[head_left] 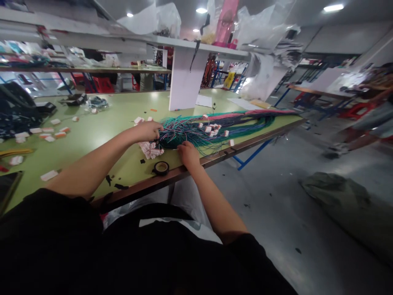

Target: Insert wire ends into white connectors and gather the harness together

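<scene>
A long bundle of green, blue and red wires [221, 123] lies across the green table [101, 123], with small white connectors [211, 129] scattered along it. My left hand [149, 130] has its fingers curled on the near end of the bundle, above a pile of white connectors [151, 149]. My right hand [187, 153] rests at the table's front edge with its fingers bent into the wires. A roll of black tape [161, 167] lies just in front of both hands.
Loose white connectors [46, 133] dot the table's left side beside a black bag [16, 112]. A white post [184, 80] carries a shelf with plastic bags [260, 28]. Grey floor and a grey sack [340, 192] lie on the right.
</scene>
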`<state>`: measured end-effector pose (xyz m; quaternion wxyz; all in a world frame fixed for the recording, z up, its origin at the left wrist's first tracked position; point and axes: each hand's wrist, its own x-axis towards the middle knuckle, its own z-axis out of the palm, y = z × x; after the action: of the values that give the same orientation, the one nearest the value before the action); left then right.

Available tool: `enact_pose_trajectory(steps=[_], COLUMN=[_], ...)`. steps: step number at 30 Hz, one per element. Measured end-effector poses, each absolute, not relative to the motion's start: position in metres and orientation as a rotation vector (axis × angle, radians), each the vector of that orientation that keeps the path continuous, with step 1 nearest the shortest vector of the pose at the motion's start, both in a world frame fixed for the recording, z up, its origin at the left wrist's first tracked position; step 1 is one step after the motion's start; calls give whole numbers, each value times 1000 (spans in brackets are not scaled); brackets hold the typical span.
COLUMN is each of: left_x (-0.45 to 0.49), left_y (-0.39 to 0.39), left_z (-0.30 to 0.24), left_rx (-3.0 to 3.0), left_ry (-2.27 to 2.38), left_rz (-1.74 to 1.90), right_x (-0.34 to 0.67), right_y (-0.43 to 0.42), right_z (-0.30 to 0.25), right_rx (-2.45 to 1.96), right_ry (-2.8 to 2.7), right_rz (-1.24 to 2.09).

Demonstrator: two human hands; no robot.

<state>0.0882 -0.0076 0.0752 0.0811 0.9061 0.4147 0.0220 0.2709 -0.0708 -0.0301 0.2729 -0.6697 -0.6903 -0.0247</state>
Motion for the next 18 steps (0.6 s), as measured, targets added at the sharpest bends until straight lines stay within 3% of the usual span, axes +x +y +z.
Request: enact_pose_trajectory(steps=[4,9,15,18], left_x=[79,85,113,123], left_y=[-12,-24,-25,-29], left_z=[75,78,78,73], left_rx=[2766,2799,2846,2967], left_ry=[1385,1800,1731,1336], left_rz=[-43,225,101,14], right_x=[276,267,232,214], right_y=[-75,-95,-136,-159], right_z=[-42,-47,-37,-21], right_rx=[-1683,-1535,-1132,-962], right_ry=[-1751,-1671,-1859,-1995], right_rz=[-66,-71,-76,-74])
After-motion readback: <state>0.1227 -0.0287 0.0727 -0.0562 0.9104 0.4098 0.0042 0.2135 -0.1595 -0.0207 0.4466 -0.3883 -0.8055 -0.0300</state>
